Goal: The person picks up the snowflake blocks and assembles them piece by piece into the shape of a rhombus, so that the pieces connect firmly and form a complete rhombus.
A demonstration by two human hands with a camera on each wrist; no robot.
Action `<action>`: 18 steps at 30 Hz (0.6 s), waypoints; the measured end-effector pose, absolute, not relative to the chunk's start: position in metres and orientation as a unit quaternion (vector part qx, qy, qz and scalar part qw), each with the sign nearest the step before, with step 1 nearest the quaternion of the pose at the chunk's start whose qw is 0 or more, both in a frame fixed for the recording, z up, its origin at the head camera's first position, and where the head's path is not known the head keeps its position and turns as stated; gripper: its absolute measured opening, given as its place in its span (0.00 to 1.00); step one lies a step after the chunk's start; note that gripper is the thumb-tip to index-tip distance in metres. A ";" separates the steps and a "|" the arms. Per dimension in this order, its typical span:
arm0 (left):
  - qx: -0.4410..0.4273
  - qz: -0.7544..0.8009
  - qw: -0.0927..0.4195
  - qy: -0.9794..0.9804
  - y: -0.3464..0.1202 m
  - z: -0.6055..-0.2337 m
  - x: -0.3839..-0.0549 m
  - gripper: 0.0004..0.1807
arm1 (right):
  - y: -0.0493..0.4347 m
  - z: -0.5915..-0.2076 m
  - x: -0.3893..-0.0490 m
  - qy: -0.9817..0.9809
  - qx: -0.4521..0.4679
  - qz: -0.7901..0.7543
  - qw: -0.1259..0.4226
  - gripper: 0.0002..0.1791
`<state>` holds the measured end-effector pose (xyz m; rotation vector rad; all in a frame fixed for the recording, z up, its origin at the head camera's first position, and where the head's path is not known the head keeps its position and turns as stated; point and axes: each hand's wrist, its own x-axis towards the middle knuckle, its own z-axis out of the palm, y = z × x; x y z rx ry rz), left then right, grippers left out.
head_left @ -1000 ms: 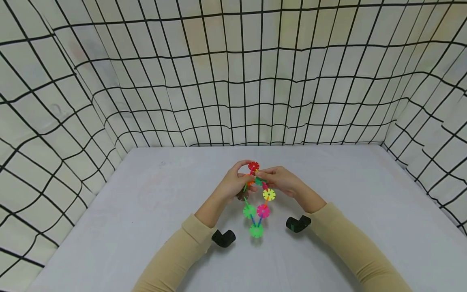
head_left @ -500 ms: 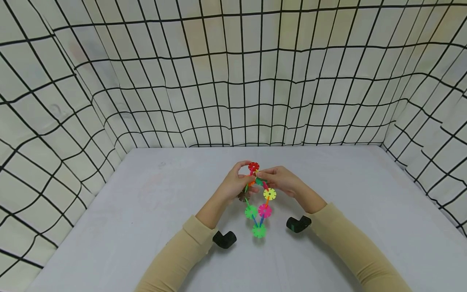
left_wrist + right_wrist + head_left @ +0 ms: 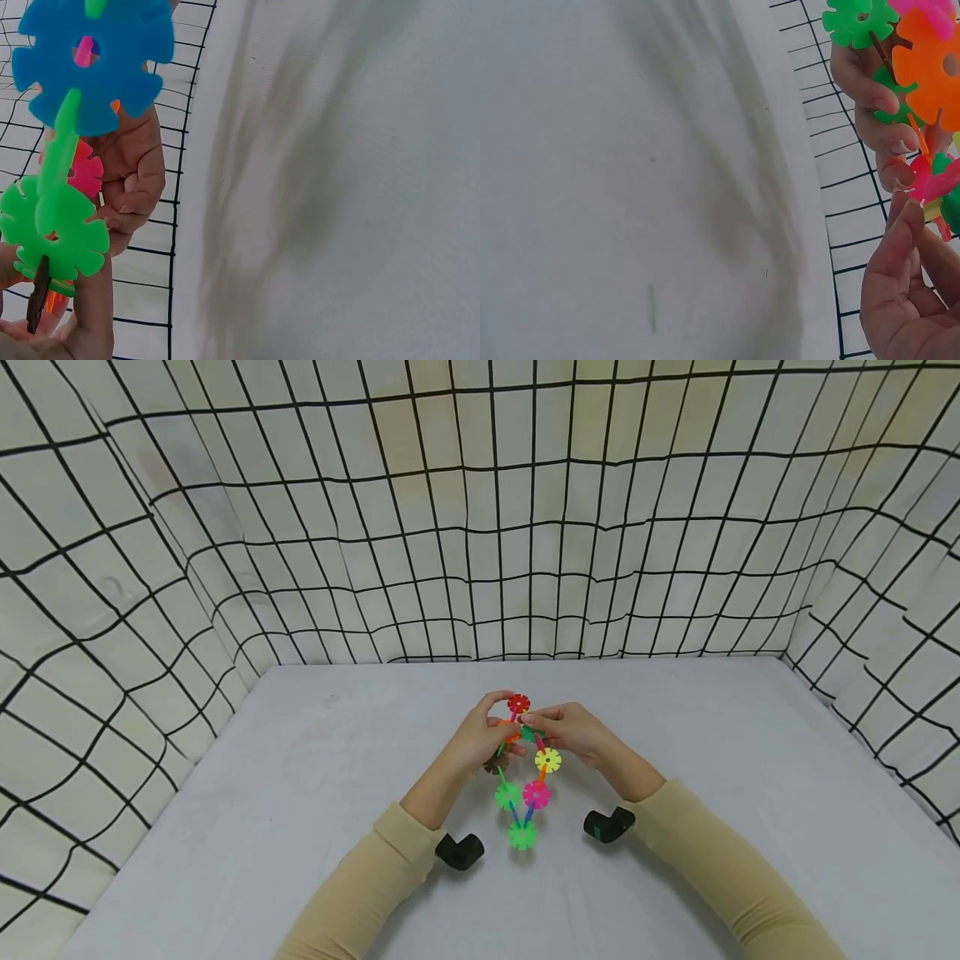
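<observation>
Between both hands hangs a loop of notched plastic snowflake discs, linked edge to edge. Its red disc [image 3: 518,703] is at the top, a yellow disc [image 3: 548,761] and a pink disc [image 3: 536,794] run down the right, and a bright green disc [image 3: 522,836] forms the bottom tip. My left hand [image 3: 474,737] grips the upper left of the loop, partly covering a brown disc [image 3: 496,765]. With thumb and fingers my right hand [image 3: 576,732] pinches the loop near a dark green disc [image 3: 532,733]. A blue disc [image 3: 124,82] looms large in the left wrist view.
A white-covered table [image 3: 315,777] lies under the hands. White walls with black netting [image 3: 495,543] enclose its back and sides. Short black bent tubes, one by the left cuff [image 3: 460,852] and one by the right cuff [image 3: 608,825], stick out from the sleeves.
The loop's lower end swings slightly right, then back left. Both hands keep their hold at the top of the loop with hardly any movement.
</observation>
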<state>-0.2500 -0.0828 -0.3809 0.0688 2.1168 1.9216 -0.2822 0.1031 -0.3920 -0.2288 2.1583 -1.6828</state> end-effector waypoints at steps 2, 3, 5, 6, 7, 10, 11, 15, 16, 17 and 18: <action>0.027 0.666 0.140 0.732 -0.083 -0.382 -0.250 0.31 | 0.102 -0.393 -0.283 0.769 -0.080 -0.602 0.199 0.23; 0.030 0.666 0.140 0.732 -0.083 -0.382 -0.250 0.31 | 0.102 -0.393 -0.282 0.769 -0.080 -0.602 0.199 0.23; 0.032 0.665 0.142 0.732 -0.084 -0.383 -0.250 0.31 | 0.101 -0.393 -0.282 0.771 -0.080 -0.600 0.199 0.23; 0.032 0.665 0.144 0.732 -0.084 -0.383 -0.250 0.31 | 0.101 -0.393 -0.282 0.771 -0.076 -0.600 0.199 0.22; 0.032 0.666 0.145 0.731 -0.084 -0.383 -0.249 0.31 | 0.101 -0.393 -0.282 0.772 -0.076 -0.599 0.200 0.23; 0.027 0.664 0.146 0.733 -0.085 -0.382 -0.249 0.30 | 0.099 -0.392 -0.282 0.775 -0.072 -0.595 0.200 0.23; 0.026 0.663 0.147 0.734 -0.086 -0.382 -0.249 0.30 | 0.098 -0.392 -0.282 0.775 -0.069 -0.596 0.201 0.23; 0.029 0.658 0.150 0.738 -0.088 -0.381 -0.248 0.30 | 0.097 -0.391 -0.282 0.774 -0.069 -0.595 0.206 0.24; 0.031 0.656 0.153 0.738 -0.088 -0.381 -0.248 0.30 | 0.097 -0.391 -0.282 0.773 -0.069 -0.596 0.207 0.23; 0.033 0.658 0.157 0.736 -0.088 -0.381 -0.249 0.30 | 0.097 -0.391 -0.283 0.772 -0.071 -0.596 0.207 0.23; 0.035 0.660 0.161 0.733 -0.089 -0.381 -0.249 0.31 | 0.098 -0.391 -0.283 0.770 -0.073 -0.598 0.209 0.23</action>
